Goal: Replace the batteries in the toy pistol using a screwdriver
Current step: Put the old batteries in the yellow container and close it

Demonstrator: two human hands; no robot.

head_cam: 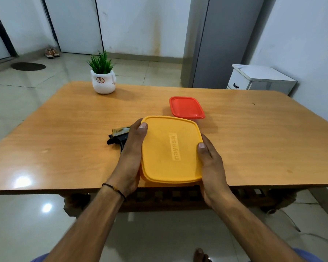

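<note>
Toy pistol lies just left of the yellow lidded box. My left hand and right hand clasp that box's sides, thumbs on the lid, likely to open it.

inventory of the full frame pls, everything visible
table: 1, orange-brown wood, fills mid frame
yellow lidded box: 1, yellow, near table edge, centre, lid on
red lidded box: 1, red, just behind the yellow one
toy pistol: 1, black and gold, on the table left of the yellow box, partly hidden by the left hand
potted plant: 1, green in a white pot, far left of the table
white cabinet: 1, white, floor, far right
tall grey unit: 1, grey, against the back wall
shoes: 1 pair, tan, by the doors
mat: 1, dark, floor, far left
left hand: grips the yellow box's left side, thumb on the lid
right hand: grips its right side
</note>
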